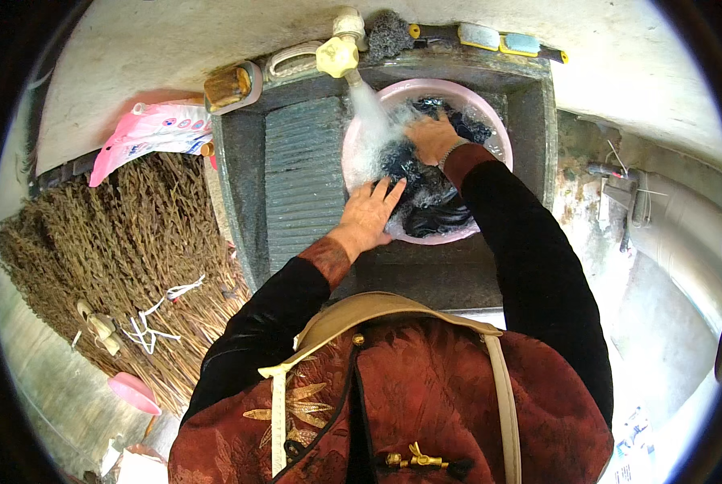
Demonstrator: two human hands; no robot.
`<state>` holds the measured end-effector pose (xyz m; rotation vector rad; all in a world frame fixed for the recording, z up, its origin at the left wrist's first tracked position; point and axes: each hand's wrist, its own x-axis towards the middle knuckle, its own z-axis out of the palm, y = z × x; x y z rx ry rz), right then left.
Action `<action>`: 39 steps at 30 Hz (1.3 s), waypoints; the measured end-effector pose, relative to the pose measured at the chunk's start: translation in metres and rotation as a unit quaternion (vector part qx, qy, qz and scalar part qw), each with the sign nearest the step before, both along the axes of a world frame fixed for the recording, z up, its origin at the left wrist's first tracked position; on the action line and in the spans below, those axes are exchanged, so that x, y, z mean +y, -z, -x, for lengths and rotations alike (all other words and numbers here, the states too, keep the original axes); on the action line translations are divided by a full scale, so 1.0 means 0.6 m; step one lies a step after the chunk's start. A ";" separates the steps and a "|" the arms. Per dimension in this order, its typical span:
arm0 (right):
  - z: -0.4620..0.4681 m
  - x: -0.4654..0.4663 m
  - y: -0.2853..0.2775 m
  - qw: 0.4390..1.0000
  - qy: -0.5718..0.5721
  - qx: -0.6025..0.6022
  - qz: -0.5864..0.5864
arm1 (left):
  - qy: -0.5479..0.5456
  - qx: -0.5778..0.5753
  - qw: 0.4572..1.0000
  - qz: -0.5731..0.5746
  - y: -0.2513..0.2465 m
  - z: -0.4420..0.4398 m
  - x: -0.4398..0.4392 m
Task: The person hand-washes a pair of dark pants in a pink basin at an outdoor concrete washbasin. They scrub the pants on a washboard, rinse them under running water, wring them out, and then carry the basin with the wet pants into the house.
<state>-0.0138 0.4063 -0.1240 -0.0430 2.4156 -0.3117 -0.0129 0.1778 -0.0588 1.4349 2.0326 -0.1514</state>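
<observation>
A pink plastic basin [506, 136] stands in a dark stone laundry sink [536, 151]. Soaked dark cloth [436, 218] lies in the basin's water. White water pours from a tap with a pale yellow handle [337, 57] into the basin's left side. My left hand [367, 215] rests across the basin's front left rim, fingers spread, their tips by the wet cloth. Over the middle of the basin, my right hand [431, 138] reaches down onto the cloth, a bracelet at its wrist. Its fingertips are partly hidden by cloth and splashing water, so a grip cannot be made out.
A ribbed washboard slab [303, 181] fills the sink's left side. Along the back ledge lie a soap bar in a dish [227, 86], a steel-wool scrubber [390, 36] and brushes [479, 36]. Dried-stalk brooms [137, 230] and a pink bag [155, 133] are at left.
</observation>
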 end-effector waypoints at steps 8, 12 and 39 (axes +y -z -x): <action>-0.098 0.018 -0.077 0.946 0.157 0.255 0.125 | 0.014 -0.136 0.990 0.047 0.086 0.111 0.075; -0.244 -0.043 -0.097 0.988 0.089 0.122 0.024 | -0.085 -0.070 0.993 0.049 0.077 0.067 0.072; -0.207 -0.196 -0.120 0.770 0.352 0.476 0.238 | -0.420 -0.266 0.813 -0.305 -0.144 0.074 -0.056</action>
